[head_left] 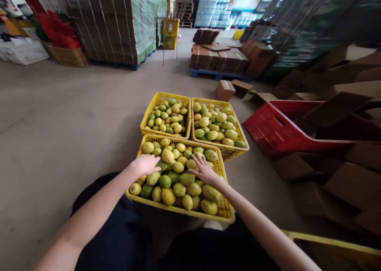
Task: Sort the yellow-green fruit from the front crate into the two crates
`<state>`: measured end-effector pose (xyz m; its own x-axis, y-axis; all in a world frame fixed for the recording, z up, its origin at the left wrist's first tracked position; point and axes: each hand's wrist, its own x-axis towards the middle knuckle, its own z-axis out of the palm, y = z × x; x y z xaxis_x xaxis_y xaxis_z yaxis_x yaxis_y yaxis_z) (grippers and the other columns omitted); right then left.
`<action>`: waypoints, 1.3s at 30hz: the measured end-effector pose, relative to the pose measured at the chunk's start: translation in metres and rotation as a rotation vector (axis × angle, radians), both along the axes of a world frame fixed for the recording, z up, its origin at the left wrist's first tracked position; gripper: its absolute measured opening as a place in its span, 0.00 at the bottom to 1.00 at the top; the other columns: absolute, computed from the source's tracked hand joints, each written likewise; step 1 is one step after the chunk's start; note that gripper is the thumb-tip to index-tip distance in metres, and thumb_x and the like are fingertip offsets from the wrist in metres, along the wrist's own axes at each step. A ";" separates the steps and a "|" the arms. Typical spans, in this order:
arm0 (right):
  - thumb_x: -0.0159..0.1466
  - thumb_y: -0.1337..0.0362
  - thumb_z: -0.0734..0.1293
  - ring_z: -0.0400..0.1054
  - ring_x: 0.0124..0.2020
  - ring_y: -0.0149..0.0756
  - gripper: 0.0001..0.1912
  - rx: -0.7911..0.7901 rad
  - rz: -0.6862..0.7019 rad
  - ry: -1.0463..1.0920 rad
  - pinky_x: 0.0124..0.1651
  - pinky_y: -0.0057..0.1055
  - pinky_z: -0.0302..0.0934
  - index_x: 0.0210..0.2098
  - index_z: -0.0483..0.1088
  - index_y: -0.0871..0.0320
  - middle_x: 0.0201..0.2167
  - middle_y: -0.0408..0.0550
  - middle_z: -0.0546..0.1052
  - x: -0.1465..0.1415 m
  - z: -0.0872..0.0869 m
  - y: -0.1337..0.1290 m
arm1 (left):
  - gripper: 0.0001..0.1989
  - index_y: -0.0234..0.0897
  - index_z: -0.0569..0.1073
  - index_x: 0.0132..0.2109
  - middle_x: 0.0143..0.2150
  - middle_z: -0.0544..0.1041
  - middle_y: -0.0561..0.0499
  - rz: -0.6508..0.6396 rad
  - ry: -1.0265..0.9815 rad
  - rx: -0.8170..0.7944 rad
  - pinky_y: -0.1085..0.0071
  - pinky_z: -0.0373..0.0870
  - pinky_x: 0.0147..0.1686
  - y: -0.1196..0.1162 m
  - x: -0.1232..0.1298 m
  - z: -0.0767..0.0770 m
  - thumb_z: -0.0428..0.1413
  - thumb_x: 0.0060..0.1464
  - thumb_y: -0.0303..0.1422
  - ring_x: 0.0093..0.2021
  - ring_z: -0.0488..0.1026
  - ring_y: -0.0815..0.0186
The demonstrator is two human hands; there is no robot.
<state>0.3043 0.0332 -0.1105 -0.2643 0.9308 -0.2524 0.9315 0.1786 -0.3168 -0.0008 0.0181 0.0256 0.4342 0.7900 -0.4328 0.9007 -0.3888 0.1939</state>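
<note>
Yellow and green lemons [179, 189] fill the nearest yellow plastic crate [181, 210], right before my knees. My left hand [145, 164] lies over the fruit at the crate's left side, thumb and fingers apart, beside a large yellow lemon [168, 156]. Toward the right side, my right hand [204, 169] rests on the lemons with its fingers spread. Neither hand is closed around a fruit. Some lemons under both palms are hidden.
Behind stand two more yellow crates of similar fruit, a left one [145, 116] and a right one [245, 140]. A red crate [268, 130] and cardboard boxes [315, 199] lie to the right. Another yellow crate [333, 241] is at lower right. Wrapped pallet stacks [104, 25] stand farther back.
</note>
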 end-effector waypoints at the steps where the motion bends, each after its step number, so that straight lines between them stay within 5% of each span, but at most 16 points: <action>1: 0.61 0.42 0.64 0.37 0.72 0.66 0.44 0.004 -0.020 -0.033 0.67 0.58 0.45 0.71 0.49 0.53 0.73 0.56 0.47 -0.015 0.001 -0.005 | 0.24 0.31 0.71 0.59 0.56 0.75 0.35 -0.005 0.052 -0.022 0.57 0.70 0.51 -0.001 -0.001 0.004 0.50 0.61 0.40 0.54 0.74 0.47; 6: 0.59 0.44 0.68 0.34 0.70 0.78 0.44 0.058 -0.166 -0.141 0.64 0.62 0.44 0.67 0.57 0.58 0.72 0.64 0.46 -0.076 0.000 -0.021 | 0.25 0.30 0.68 0.61 0.59 0.73 0.34 0.041 0.132 -0.027 0.56 0.70 0.52 -0.010 -0.018 0.019 0.47 0.63 0.40 0.56 0.73 0.47; 12: 0.61 0.53 0.68 0.39 0.70 0.70 0.29 0.157 -0.222 -0.116 0.65 0.63 0.40 0.59 0.67 0.59 0.68 0.60 0.59 -0.096 -0.003 -0.030 | 0.26 0.33 0.67 0.62 0.61 0.71 0.37 0.064 0.116 -0.066 0.61 0.67 0.55 -0.026 -0.046 0.022 0.46 0.64 0.43 0.59 0.71 0.51; 17: 0.48 0.54 0.77 0.41 0.69 0.67 0.18 0.173 -0.397 0.506 0.66 0.65 0.34 0.35 0.74 0.55 0.55 0.57 0.72 -0.095 0.010 -0.025 | 0.23 0.36 0.71 0.58 0.57 0.74 0.37 0.132 0.132 -0.067 0.62 0.69 0.51 -0.029 -0.065 0.019 0.48 0.62 0.43 0.55 0.74 0.51; 20: 0.45 0.51 0.78 0.56 0.63 0.65 0.18 0.117 -0.423 0.739 0.62 0.62 0.49 0.26 0.70 0.52 0.42 0.54 0.77 -0.089 0.031 -0.016 | 0.23 0.33 0.73 0.56 0.56 0.75 0.35 0.169 0.017 -0.055 0.61 0.69 0.50 -0.024 -0.073 0.013 0.49 0.61 0.44 0.53 0.75 0.49; 23: 0.53 0.44 0.71 0.70 0.49 0.55 0.19 0.037 -0.395 0.880 0.53 0.53 0.65 0.30 0.73 0.53 0.35 0.51 0.78 -0.078 0.067 -0.008 | 0.23 0.35 0.74 0.54 0.54 0.77 0.37 0.208 -0.069 -0.044 0.64 0.69 0.49 -0.015 -0.078 0.004 0.52 0.57 0.44 0.52 0.75 0.51; 29: 0.57 0.43 0.66 0.74 0.47 0.48 0.23 -0.135 -0.285 1.457 0.49 0.46 0.69 0.43 0.72 0.52 0.46 0.51 0.79 -0.056 0.141 -0.015 | 0.22 0.40 0.74 0.53 0.52 0.78 0.42 0.230 -0.039 -0.046 0.66 0.70 0.48 0.010 -0.076 -0.024 0.56 0.54 0.45 0.51 0.75 0.52; 33: 0.60 0.43 0.64 0.74 0.35 0.40 0.22 -0.316 -0.377 1.594 0.39 0.37 0.72 0.41 0.73 0.53 0.41 0.50 0.80 -0.057 0.136 -0.030 | 0.27 0.35 0.65 0.62 0.61 0.69 0.35 0.293 -0.009 0.063 0.60 0.67 0.54 0.018 -0.064 -0.053 0.55 0.56 0.37 0.58 0.69 0.48; 39: 0.60 0.59 0.70 0.73 0.28 0.36 0.06 -0.617 -0.581 1.769 0.29 0.31 0.71 0.33 0.73 0.55 0.30 0.46 0.79 -0.068 0.110 -0.031 | 0.40 0.37 0.49 0.70 0.70 0.54 0.35 0.359 0.028 0.187 0.56 0.63 0.58 0.031 -0.042 -0.087 0.55 0.52 0.27 0.65 0.60 0.47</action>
<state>0.2360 0.0023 -0.0004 -0.2886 0.8864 -0.3620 -0.5534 -0.4630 -0.6924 -0.0424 0.0495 -0.0617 0.1066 0.9555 -0.2751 0.9895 -0.0749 0.1234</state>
